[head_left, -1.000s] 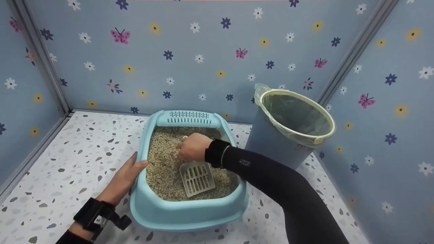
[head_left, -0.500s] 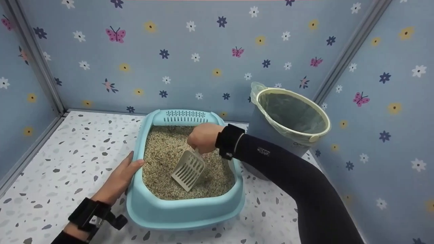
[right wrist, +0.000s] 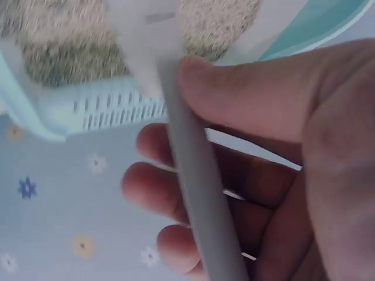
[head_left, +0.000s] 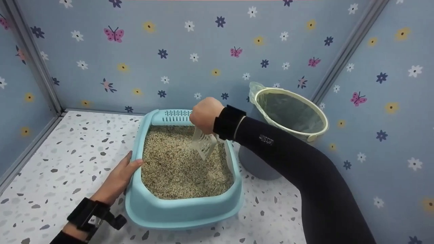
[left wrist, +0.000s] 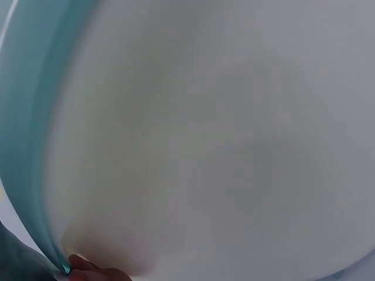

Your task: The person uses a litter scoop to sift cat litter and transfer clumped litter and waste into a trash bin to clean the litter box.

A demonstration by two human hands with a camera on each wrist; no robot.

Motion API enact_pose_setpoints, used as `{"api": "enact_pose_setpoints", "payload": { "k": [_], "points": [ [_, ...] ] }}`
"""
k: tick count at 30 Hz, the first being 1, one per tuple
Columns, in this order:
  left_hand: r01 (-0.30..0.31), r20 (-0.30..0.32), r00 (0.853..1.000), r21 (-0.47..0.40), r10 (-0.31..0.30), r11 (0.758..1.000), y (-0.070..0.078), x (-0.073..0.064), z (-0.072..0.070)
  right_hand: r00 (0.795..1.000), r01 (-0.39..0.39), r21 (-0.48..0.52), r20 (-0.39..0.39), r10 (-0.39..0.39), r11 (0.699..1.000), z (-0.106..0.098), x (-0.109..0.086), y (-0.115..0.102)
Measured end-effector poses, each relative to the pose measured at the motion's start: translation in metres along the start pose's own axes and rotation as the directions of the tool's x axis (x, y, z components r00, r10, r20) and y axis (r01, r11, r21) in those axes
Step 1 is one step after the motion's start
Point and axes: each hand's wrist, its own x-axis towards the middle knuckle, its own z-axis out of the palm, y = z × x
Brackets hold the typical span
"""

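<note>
L hand [head_left: 117, 178] is touching litter box [head_left: 183, 213] at its L edge: thumb is lying on rim, one finger is stretching along outer wall; can't tell re rest. Box is sitting approx mid of speckled surface [head_left: 67, 162], holding litter [head_left: 173, 162]. Scoop [head_left: 204, 145] is hanging blade-down over litter, twd box's back R corner; can't tell if tip's touching. R hand [head_left: 207, 113] is above, fingers clamping on handle. Bin [head_left: 257, 166] w/ bag [head_left: 291, 112] lining it is standing nr surface's back R corner.
</note>
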Motion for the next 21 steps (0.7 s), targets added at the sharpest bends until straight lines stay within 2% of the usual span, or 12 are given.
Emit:
{"api": "enact_pose_setpoints", "payload": {
  "k": [3,6,10,14,17,21],
  "points": [
    [0.005,0.006,1.0,-0.009,-0.005,1.0,0.0,0.0,0.0,0.998,-0.068,-0.137,0.007,0.07,0.988,-0.007,0.003,-0.002],
    [0.002,0.005,1.0,-0.012,-0.002,1.0,0.001,0.0,0.001,0.992,-0.107,-0.216,0.047,0.119,0.971,-0.009,0.011,-0.004],
    [0.005,0.003,1.0,0.0,-0.005,1.0,0.001,0.0,0.001,0.973,-0.143,-0.235,0.143,0.179,0.961,-0.005,0.026,-0.007],
    [0.008,0.01,1.0,-0.009,-0.008,1.0,0.001,0.0,0.001,0.943,-0.192,-0.246,0.223,0.248,0.95,0.004,0.041,-0.009],
    [0.0,-0.001,1.0,-0.008,0.0,1.0,0.0,0.0,0.001,0.929,-0.189,-0.276,0.261,0.263,0.942,0.008,0.049,-0.014],
    [-0.012,-0.018,1.0,-0.003,0.012,1.0,0.0,0.0,0.001,0.922,-0.13,-0.349,0.302,0.243,0.928,0.008,0.058,-0.023]
  ]
}}
